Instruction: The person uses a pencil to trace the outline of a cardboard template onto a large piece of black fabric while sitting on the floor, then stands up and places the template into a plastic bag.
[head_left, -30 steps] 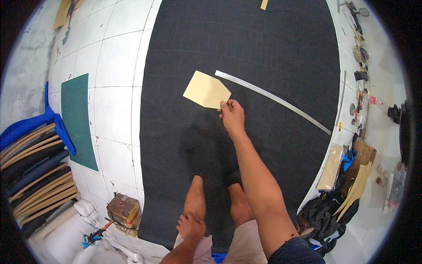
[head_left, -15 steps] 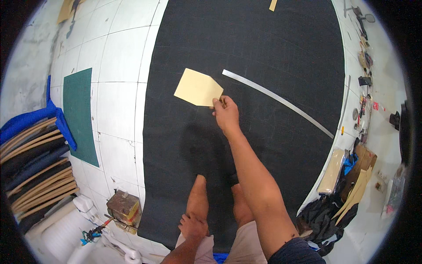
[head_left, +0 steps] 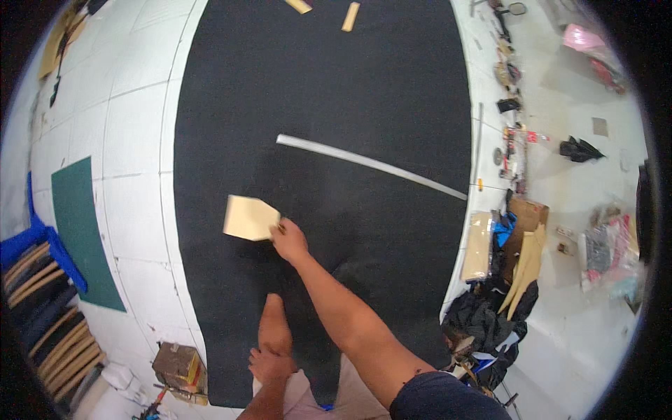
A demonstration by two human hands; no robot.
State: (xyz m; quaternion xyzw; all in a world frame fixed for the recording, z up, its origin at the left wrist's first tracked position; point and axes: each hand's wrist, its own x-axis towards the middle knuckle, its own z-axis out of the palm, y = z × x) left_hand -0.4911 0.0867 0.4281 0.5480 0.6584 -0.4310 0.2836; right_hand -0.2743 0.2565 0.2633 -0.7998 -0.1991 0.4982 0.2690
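My right hand (head_left: 288, 240) pinches one corner of a cream cardboard piece (head_left: 250, 218), a flat sheet with a straight far side and clipped corners near my fingers. The piece is over a wide black fabric sheet (head_left: 329, 91), left of its middle; whether it touches the cloth I cannot tell. My left hand (head_left: 271, 365) lies on my left leg just below the knee, fingers spread and holding nothing. Beyond the right hand, a long metal ruler (head_left: 371, 163) lies slantwise on the fabric, reaching its right edge.
Two small cream strips (head_left: 351, 17) lie at the fabric's far end. To the left are a green cutting mat (head_left: 87, 234), stacked fabric rolls (head_left: 66, 346) and a brown box (head_left: 176, 364). Tools, card pieces (head_left: 525, 269) and dark crumpled cloth (head_left: 483, 318) line the right side.
My view has shifted right and forward. My right hand has drawn the cardboard piece nearer to my legs, away from the ruler. The left hand stays on the leg.
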